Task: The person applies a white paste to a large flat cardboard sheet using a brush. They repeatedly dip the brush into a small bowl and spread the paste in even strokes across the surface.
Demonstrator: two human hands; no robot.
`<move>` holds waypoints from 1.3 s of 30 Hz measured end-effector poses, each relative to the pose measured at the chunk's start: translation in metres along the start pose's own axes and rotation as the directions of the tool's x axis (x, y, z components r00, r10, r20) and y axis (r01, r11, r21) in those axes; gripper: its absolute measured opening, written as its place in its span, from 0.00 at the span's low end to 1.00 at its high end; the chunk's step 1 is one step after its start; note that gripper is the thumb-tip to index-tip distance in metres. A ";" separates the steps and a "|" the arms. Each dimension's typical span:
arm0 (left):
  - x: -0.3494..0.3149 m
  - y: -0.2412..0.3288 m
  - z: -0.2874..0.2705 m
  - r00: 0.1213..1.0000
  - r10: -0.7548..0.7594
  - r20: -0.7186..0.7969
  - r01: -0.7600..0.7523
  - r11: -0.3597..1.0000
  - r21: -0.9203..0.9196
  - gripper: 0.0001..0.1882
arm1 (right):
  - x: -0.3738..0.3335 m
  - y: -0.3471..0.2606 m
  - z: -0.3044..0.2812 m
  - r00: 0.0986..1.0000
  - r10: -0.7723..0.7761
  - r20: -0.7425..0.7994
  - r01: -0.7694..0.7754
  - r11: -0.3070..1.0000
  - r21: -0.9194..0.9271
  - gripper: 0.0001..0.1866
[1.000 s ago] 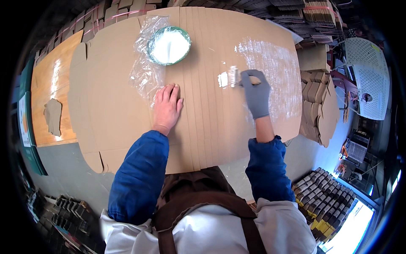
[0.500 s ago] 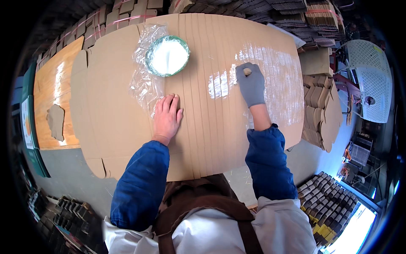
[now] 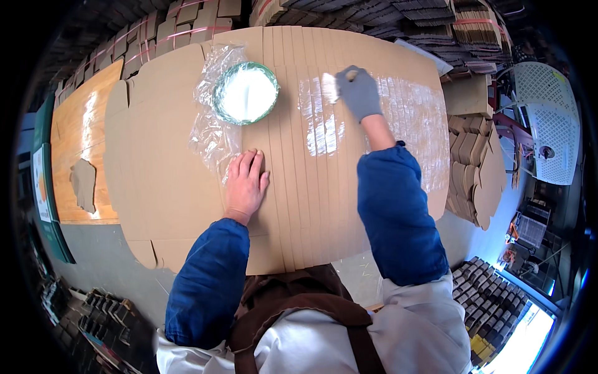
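Note:
My right hand (image 3: 360, 93), in a grey glove, is closed around a brush (image 3: 352, 75), whose pale rounded handle end pokes out above the fist. Its bristle end is mostly hidden, beside a white smear on the cardboard. Overlapping brown cardboard sheets (image 3: 168, 156) lie fanned out, their edges forming narrow strips in the middle. Wet white glue (image 3: 324, 134) streaks these strips and covers much of the right side. My bare left hand (image 3: 246, 186) rests flat on the cardboard, fingers extended. Just beyond it a green-rimmed bowl (image 3: 272, 73) of white liquid sits partly on crumpled clear plastic film (image 3: 208, 134).
At the left stands a wooden board (image 3: 65, 146) with a torn cardboard scrap (image 3: 83, 185) on it. Bundled cardboard (image 3: 199, 25) is piled along the back. More stacked cardboard pieces (image 3: 476, 168) flank the right side, near a white perforated chair (image 3: 548, 124).
My right hand has moved the brush away from me and slightly left. Fresh white streaks show on the strips left of the glove. My left hand stays in place on the cardboard.

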State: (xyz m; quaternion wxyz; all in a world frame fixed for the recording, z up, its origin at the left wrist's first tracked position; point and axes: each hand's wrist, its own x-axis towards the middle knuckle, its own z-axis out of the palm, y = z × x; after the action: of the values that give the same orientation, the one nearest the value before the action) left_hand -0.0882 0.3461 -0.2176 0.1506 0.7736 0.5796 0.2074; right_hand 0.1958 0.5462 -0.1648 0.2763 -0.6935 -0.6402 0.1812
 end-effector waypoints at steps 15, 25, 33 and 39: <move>-0.004 -0.004 0.000 1.000 0.009 -0.027 -0.008 0.999 0.031 0.27 | -0.106 -0.029 -0.026 0.994 -0.062 0.085 0.066 0.997 -0.044 0.10; 0.000 -0.005 0.004 0.999 0.023 -0.038 -0.021 0.999 0.036 0.27 | -0.132 -0.046 -0.066 0.977 0.145 0.154 -0.086 0.937 -0.340 0.05; -0.010 -0.013 0.012 0.999 0.012 -0.034 -0.011 0.999 0.033 0.26 | -0.201 -0.279 -0.148 0.618 -0.779 -0.103 0.780 0.624 -0.042 0.11; -0.006 -0.005 0.016 0.999 0.035 0.002 -0.035 0.999 0.030 0.25 | -0.203 -0.288 -0.149 0.602 -0.654 -0.458 0.740 0.672 0.014 0.11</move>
State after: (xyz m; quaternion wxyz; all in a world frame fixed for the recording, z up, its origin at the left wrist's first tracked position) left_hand -0.0860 0.3417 -0.2343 0.1355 0.7861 0.5688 0.2006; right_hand 0.0354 0.3312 0.1080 0.5235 -0.3765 -0.7638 -0.0299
